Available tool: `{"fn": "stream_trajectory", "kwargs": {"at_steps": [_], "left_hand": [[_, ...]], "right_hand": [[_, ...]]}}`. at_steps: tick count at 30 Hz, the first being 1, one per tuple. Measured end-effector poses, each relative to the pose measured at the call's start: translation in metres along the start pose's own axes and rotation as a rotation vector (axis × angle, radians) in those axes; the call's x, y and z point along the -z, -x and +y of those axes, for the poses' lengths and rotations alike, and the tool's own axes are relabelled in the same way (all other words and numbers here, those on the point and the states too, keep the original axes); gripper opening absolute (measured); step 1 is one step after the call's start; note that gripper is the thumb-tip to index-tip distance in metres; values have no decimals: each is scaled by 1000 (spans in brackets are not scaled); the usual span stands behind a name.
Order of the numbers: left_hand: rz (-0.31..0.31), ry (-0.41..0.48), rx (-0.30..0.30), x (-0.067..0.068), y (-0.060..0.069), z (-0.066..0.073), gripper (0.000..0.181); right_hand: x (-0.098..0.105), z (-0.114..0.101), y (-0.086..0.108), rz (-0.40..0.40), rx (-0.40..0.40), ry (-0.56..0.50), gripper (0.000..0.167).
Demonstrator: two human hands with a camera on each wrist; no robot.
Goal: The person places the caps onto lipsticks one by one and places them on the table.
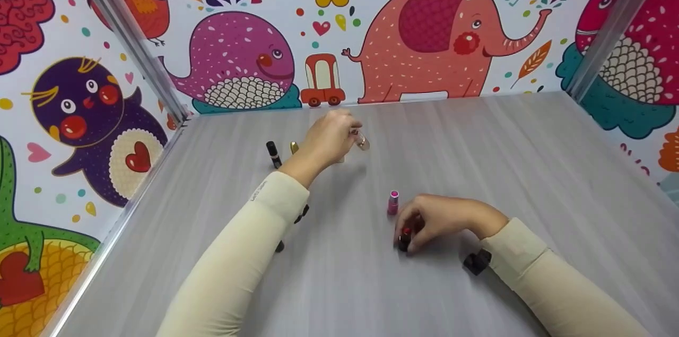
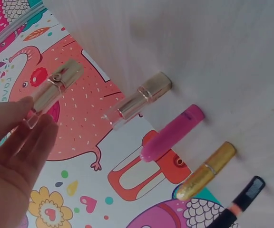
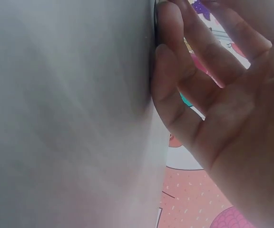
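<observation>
My left hand (image 1: 331, 138) pinches a lipstick with a clear cap and gold base (image 2: 56, 90), tilted and raised off the table. Beside it, in the left wrist view, stand a similar clear-capped lipstick (image 2: 139, 99), a pink tube (image 2: 172, 133), a gold tube (image 2: 207, 171) and a black tube (image 2: 237, 204). Low over the near right of the table, my right hand (image 1: 437, 217) grips a dark lipstick with a red tip (image 1: 405, 240), its base at the tabletop. Just left of that hand stands a pink lipstick (image 1: 392, 202) with its bullet showing.
A grey wood-look table (image 1: 477, 156) spreads beneath both hands. Cartoon-printed panels (image 1: 233, 61) with metal corner posts enclose its back and sides. A small dark object (image 1: 279, 245) peeks out from behind the left sleeve.
</observation>
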State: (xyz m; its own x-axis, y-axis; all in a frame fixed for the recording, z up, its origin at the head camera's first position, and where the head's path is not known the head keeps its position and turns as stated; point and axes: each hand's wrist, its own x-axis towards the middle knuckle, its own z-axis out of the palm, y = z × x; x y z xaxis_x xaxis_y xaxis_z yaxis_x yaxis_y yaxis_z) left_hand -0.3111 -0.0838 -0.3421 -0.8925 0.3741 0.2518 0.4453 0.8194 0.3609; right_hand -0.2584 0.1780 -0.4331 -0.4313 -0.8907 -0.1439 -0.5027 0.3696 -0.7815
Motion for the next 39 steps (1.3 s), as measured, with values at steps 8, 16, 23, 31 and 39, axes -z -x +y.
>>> {"fn": "stream_trajectory", "kwargs": {"at_steps": [8, 16, 23, 31, 39], "left_hand": [[-78, -14, 123, -13, -21, 8, 28], [-127, -47, 196, -30, -32, 4, 33], [-144, -105, 201, -40, -33, 1, 30], [-152, -196, 131, -43, -38, 3, 31], [-158, -211, 119, -49, -39, -2, 33]], "right_hand": [[1, 0, 1, -1, -7, -11, 21], [1, 2, 1, 1, 4, -2, 21], [1, 3, 1, 1, -4, 3, 21], [1, 0, 3, 9, -15, -4, 21], [-1, 1, 0, -1, 2, -14, 20]]}}
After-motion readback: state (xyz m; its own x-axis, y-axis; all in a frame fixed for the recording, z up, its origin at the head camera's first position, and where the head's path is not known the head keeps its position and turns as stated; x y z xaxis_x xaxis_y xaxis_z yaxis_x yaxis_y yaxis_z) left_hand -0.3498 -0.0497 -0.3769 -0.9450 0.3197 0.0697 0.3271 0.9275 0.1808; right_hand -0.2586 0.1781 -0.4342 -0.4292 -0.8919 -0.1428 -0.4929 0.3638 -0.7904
